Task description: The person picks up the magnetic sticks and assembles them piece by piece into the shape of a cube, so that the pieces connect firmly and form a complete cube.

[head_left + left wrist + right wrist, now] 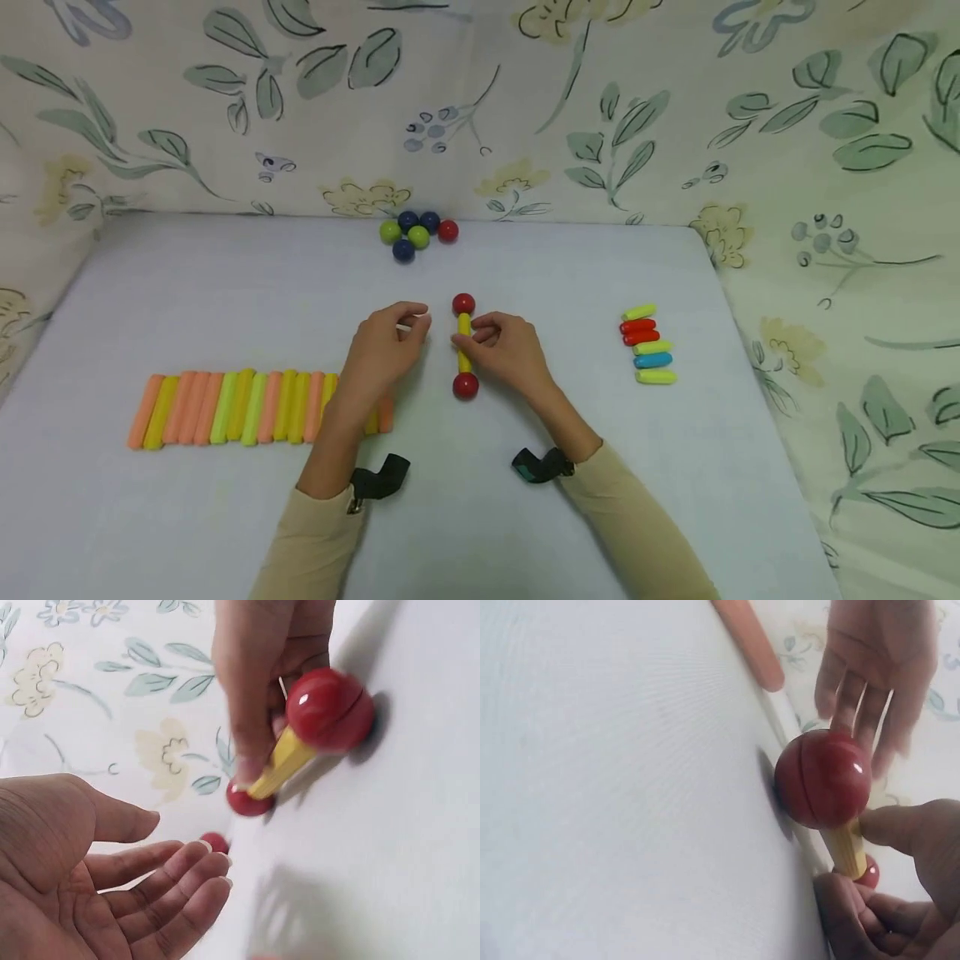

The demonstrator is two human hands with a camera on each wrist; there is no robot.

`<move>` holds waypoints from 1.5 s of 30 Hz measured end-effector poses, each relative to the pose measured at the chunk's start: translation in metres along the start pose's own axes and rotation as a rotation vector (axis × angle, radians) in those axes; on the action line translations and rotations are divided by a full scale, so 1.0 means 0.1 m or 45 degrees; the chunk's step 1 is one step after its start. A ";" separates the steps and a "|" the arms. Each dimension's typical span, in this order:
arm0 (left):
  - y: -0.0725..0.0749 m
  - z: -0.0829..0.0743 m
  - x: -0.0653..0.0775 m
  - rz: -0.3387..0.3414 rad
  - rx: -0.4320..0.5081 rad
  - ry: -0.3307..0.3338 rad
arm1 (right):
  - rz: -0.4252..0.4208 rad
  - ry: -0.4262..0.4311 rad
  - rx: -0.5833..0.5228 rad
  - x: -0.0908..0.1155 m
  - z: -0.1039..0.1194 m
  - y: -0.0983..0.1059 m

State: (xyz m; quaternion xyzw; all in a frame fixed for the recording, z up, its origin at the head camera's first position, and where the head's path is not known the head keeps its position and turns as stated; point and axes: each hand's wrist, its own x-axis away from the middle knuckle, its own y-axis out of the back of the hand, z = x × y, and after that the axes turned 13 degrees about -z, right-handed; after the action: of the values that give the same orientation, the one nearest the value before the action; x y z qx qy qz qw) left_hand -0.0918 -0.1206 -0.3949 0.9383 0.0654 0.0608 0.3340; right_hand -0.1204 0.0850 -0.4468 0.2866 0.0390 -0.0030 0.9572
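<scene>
- The right hand [513,346] pinches a yellow stick [464,323] between thumb and fingers, around the middle of its length.
- The stick lies near the middle of the white table [465,533], pointing from near to far, with a far red ball [463,303] at one end and a near red ball [466,386] at the other.
- The left hand [384,350] is just left of the stick, apart from it, holding nothing; its fingers are loosely bent, the thumb spread from them.
- Left, a row of long sticks [253,408] in orange, yellow and light green lies side by side, partly behind the left forearm.
- Right, six short pegs [652,360] lie in a column: yellow-green, red and blue.
- At the far edge, six loose balls [418,237] cluster: green, dark blue and red.
</scene>
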 end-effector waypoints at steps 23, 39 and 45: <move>0.34 0.26 0.74 -0.097 -0.255 -0.201 | 0.066 -0.140 0.129 0.04 -0.18 0.43; 0.12 0.25 0.73 -0.138 -0.429 -0.254 | 0.158 -0.247 0.046 0.00 -0.25 0.57; 0.03 0.21 0.69 -0.121 -0.488 -0.363 | 0.181 -0.266 0.041 -0.02 -0.24 0.64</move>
State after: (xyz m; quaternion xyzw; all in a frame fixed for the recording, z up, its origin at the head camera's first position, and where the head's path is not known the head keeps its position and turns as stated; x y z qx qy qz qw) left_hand -0.0205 -0.1244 -0.4047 0.8528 0.0489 -0.0766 0.5142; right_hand -0.1224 0.1511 -0.4315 0.3021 -0.0813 0.0343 0.9492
